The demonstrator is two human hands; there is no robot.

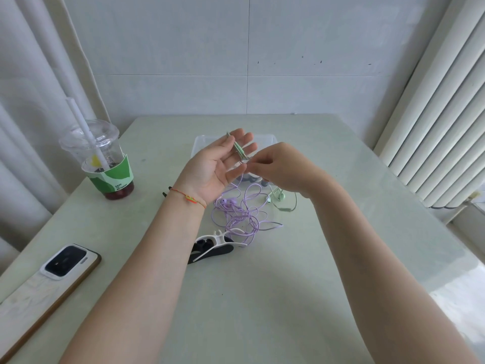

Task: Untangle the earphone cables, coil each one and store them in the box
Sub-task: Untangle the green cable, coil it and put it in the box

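My left hand (220, 164) is raised palm up above the table, fingers nearly straight, with the green earphone's plug end (239, 148) lying across its fingers. My right hand (273, 166) pinches the green cable next to the left fingertips. The green earbuds (277, 197) and their cable lie on the table below my right wrist. A tangled purple earphone cable (241, 216) lies in loops below my hands, its buds near my left wrist. The clear plastic box (210, 140) stands behind my hands, mostly hidden.
A plastic cup with a straw and green sleeve (105, 166) stands at the left. A phone (52, 279) lies at the near left edge. White and black cable winders (212, 248) lie in front of the purple tangle. A radiator (441, 127) is on the right.
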